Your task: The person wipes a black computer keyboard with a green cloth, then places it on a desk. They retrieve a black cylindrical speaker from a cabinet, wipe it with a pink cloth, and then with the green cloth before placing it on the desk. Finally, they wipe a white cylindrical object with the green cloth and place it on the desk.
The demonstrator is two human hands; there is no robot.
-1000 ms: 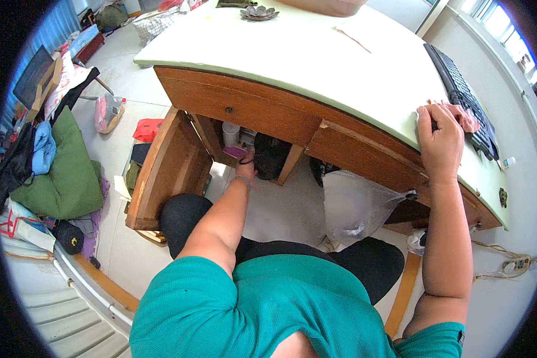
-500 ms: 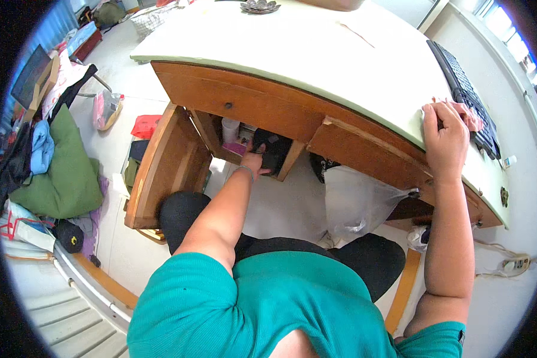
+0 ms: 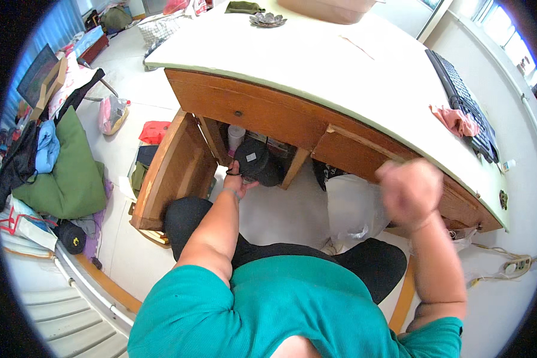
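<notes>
Reaching down into the open cupboard of a wooden desk, my left hand (image 3: 240,184) is closed on the edge of what looks like a black cap (image 3: 247,156) with a small white label. The cap is tilted at the cupboard opening, beside a white cylinder (image 3: 236,137). My right hand (image 3: 413,192) hangs in front of the desk's right drawers, apart from the desktop. Motion blurs it, so its fingers cannot be read. Behind it, a crumpled pink cloth (image 3: 456,121) lies on the desktop against a black keyboard (image 3: 459,89).
The cupboard door (image 3: 176,170) stands swung out on the left. A translucent plastic bag (image 3: 355,209) hangs under the desk at right. A green cushion (image 3: 65,173) and clothes are piled far left. A power strip (image 3: 515,267) lies at the right wall.
My left hand has drawn the black cap toward the cupboard opening. My right hand has left the pink cloth and moved left and down from the desktop; the cloth stays there.
</notes>
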